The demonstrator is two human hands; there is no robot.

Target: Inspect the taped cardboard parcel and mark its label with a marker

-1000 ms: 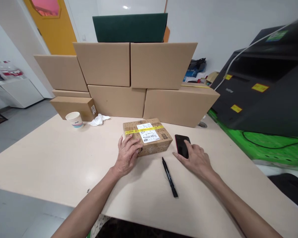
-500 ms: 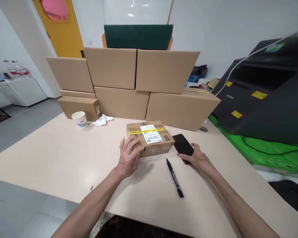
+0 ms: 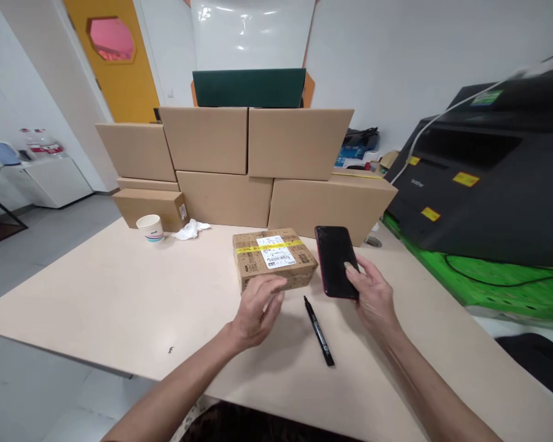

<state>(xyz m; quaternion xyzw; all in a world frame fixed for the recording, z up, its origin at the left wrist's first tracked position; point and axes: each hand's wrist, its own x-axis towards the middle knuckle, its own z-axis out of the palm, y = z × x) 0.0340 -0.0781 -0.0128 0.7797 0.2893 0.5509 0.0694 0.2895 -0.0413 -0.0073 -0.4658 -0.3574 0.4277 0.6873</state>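
A black smartphone [image 3: 335, 261] with a red edge is held up off the table in my right hand [image 3: 375, 293], the thumb over its screen. My left hand [image 3: 259, 309] is in front of the small cardboard parcel [image 3: 275, 259], fingers slightly curled and apart, gripping nothing. Yellow tape and a white shipping label lie across the parcel's top. Whether my left fingertips still touch its front side I cannot tell. Between my two hands a black marker pen [image 3: 319, 331] rests on the table.
Brown cardboard boxes [image 3: 224, 197] are stacked along the back of the table [image 3: 115, 288]. A paper cup [image 3: 150, 228] and a crumpled tissue [image 3: 192, 229] stand at the back left. A large black printer [image 3: 461, 184] is at the right over a green surface [image 3: 483, 276].
My right hand has lifted the phone from the table and tilted it upright. My left hand has come off the parcel's top, toward me and to the right. The camera view has shifted slightly.
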